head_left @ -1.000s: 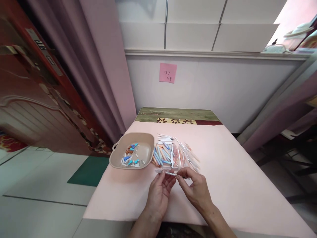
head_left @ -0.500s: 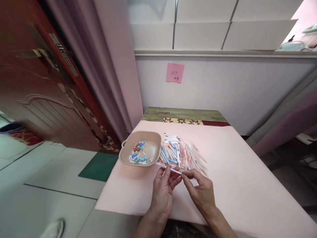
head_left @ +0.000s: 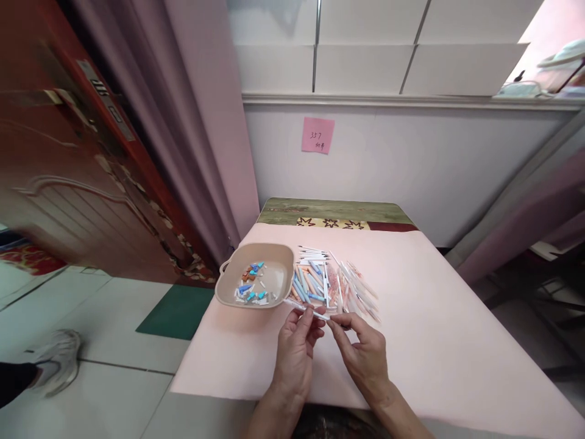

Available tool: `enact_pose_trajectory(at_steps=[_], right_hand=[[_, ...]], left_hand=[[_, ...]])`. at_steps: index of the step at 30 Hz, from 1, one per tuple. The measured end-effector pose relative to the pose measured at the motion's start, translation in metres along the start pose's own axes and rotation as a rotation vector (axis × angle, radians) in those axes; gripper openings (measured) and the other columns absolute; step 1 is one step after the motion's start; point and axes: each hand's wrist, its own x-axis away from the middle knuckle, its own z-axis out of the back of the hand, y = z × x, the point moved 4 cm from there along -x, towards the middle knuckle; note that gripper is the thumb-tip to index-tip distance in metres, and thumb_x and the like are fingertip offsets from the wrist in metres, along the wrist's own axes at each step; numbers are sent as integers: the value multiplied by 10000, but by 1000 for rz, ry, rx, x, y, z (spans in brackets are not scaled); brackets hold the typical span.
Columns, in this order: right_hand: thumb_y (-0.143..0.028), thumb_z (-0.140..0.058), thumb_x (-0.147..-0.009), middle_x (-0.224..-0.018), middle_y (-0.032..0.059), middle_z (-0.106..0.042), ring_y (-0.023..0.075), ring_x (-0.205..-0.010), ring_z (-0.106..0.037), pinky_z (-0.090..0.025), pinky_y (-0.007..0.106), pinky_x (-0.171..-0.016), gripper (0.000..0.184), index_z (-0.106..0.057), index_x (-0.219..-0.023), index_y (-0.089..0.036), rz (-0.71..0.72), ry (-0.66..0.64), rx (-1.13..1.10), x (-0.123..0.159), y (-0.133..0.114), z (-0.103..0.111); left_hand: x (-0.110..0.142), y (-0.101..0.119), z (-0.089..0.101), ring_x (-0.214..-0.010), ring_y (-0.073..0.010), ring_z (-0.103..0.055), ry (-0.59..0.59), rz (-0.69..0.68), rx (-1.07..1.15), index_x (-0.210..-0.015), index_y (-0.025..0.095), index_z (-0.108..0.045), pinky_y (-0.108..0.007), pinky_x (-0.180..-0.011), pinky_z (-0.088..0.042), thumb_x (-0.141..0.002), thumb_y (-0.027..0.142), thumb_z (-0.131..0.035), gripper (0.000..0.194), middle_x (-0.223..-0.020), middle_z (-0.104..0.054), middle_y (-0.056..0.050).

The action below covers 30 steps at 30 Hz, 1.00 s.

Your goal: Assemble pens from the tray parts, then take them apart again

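My left hand (head_left: pixel 296 350) and my right hand (head_left: pixel 361 350) meet over the near part of a table with a pink cloth (head_left: pixel 434 329). Both pinch one thin clear pen tube (head_left: pixel 305 309), which slants up to the left toward a beige bowl (head_left: pixel 278 286). The left fingers hold its middle, the right fingertips its right end. Small blue, orange and white caps (head_left: pixel 253 286) lie in the bowl. Right behind my hands lies a pile of pen parts (head_left: pixel 329 281): blue and orange barrels, white refills, clear tubes.
A pink sticky note (head_left: pixel 317 135) hangs on the white wall behind the table. A red door (head_left: pixel 59 164) and mauve curtain stand at the left. Another person's shoe (head_left: pixel 57 360) is on the tiled floor at far left, near a green mat (head_left: pixel 176 311).
My hands keep hold of the clear tube; its left end has tilted up toward the bowl. A shoe has come further into view on the floor at the left.
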Motion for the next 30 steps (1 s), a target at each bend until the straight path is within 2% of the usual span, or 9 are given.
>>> enact_pose_trajectory(at_steps=[6,10,14,19,23,27,30], right_hand=[[-226,-560,-893,-919,36,-728,156,-797,-686,-556,235,-686,151,-670,-995,-218,2,-58,45,-2,4,-2],[-262,-548,-903,-891,39,-731,159,-770,-695,-569,232,-656,156,-668,-992,-218,-30,-55,19,-2,7,-3],[-254,-537,-910,-939,27,-735,152,-785,-702,-573,226,-683,156,-668,-993,-231,-29,-75,-24,-2,6,-3],[-263,-551,-910,-899,9,-732,130,-754,-700,-559,201,-702,134,-647,-998,-229,-73,-94,-78,-1,12,-4],[-257,-541,-911,-936,23,-737,149,-807,-703,-546,218,-722,157,-664,-1004,-230,-21,-169,7,0,18,-5],[-272,-524,-912,-939,38,-741,173,-834,-706,-531,246,-740,176,-668,-1002,-226,31,-193,140,-1,22,2],[-300,-483,-924,-786,15,-721,157,-691,-691,-504,232,-605,149,-604,-957,-221,-94,-218,131,-5,27,8]], left_hand=[[-2,2,-3,-695,-99,-615,-35,-12,-3,-926,125,-668,-208,-643,-522,-678,253,-798,308,-941,-700,-92],[-1,0,-5,-724,-98,-610,-69,-21,-11,-909,133,-673,-217,-692,-514,-676,226,-797,280,-943,-694,-78],[0,-4,-5,-661,-85,-580,-81,-16,-23,-900,136,-677,-213,-655,-496,-680,225,-793,264,-842,-678,-41],[-2,-9,-2,-724,-89,-589,-46,-23,-71,-907,125,-685,-193,-663,-479,-693,228,-785,257,-888,-676,-53],[-4,-8,0,-616,-64,-550,-5,-29,-23,-876,132,-678,-183,-602,-468,-657,217,-807,268,-777,-647,-9],[-11,13,11,-604,-65,-563,110,-107,26,-842,129,-655,-173,-579,-467,-616,213,-828,297,-777,-654,-11],[-18,46,25,-625,-75,-582,164,-207,17,-865,131,-638,-177,-585,-471,-621,217,-816,315,-839,-683,-37]])
